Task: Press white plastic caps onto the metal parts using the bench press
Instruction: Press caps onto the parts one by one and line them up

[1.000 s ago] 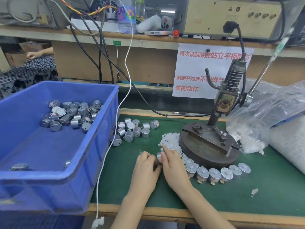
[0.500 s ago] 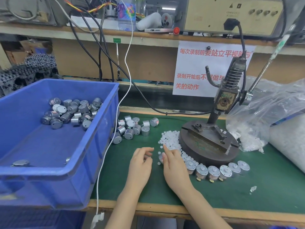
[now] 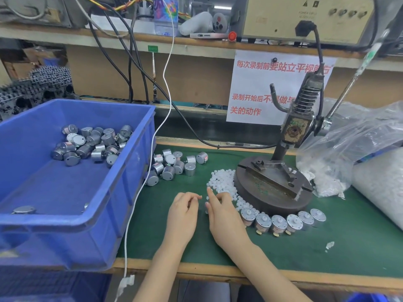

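A person's two hands rest close together on the green surface [image 3: 305, 253] in front of the bench press [image 3: 293, 131], at the near edge of a heap of white caps [image 3: 220, 182]. The right hand [image 3: 224, 216] has its forefinger stretched forward into the heap with the other fingers bent beneath the palm; the left hand [image 3: 183, 212] lies just beside it, fingers curled in towards the thumb. Whether either hand has hold of a cap or a part cannot be told from this angle. The caps lie straight ahead of the hands and slightly to the right, touching the right hand's fingertips, so that hand is the nearer one for the next pick. A line of metal parts [image 3: 279, 223] stands on end beginning just beside the right hand and curving away to the right along the front rim of the press's round base [image 3: 261, 199] — again the right hand's side. The press's lever [image 3: 349, 83] rises at the far right, well apart from both hands. More metal parts lie loose on the surface beyond the left hand and in the blue bin [image 3: 65, 225] on the left, while a plastic bag [image 3: 353, 136] of caps sits to the right of the press.
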